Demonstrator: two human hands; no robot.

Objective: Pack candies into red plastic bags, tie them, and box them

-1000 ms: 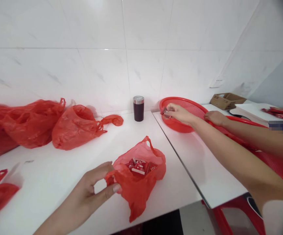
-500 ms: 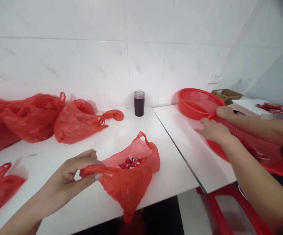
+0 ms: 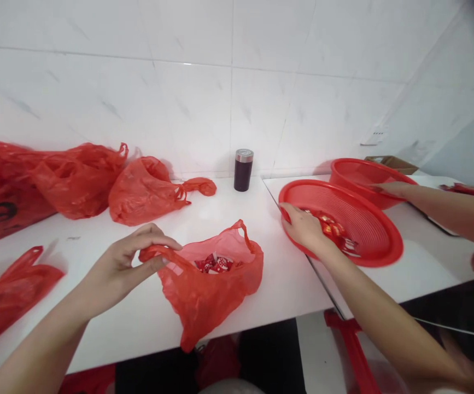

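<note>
My left hand [image 3: 132,271] pinches the near left edge of a red plastic bag [image 3: 214,301] and holds its mouth open. Inside the bag lie several small red-and-white wrapped packets [image 3: 220,265]. With fingers over its left rim, my right hand [image 3: 304,227] grips a round red plastic basket [image 3: 374,219]. Red and gold wrapped packets [image 3: 331,227] rest in the bottom of this basket, partly covered by my hand and wrist.
A co-worker's hand [image 3: 395,189] reaches into a second red basket [image 3: 343,169] at the back right. Full red bags [image 3: 72,180] line the wall on the left, with another red bag [image 3: 19,293] nearer. A dark tumbler [image 3: 243,172] stands by the wall.
My right hand has drawn the red basket leftward from the right side, close to the bag. The co-worker's hand is now at the back basket. My left hand keeps its pinch on the bag.
</note>
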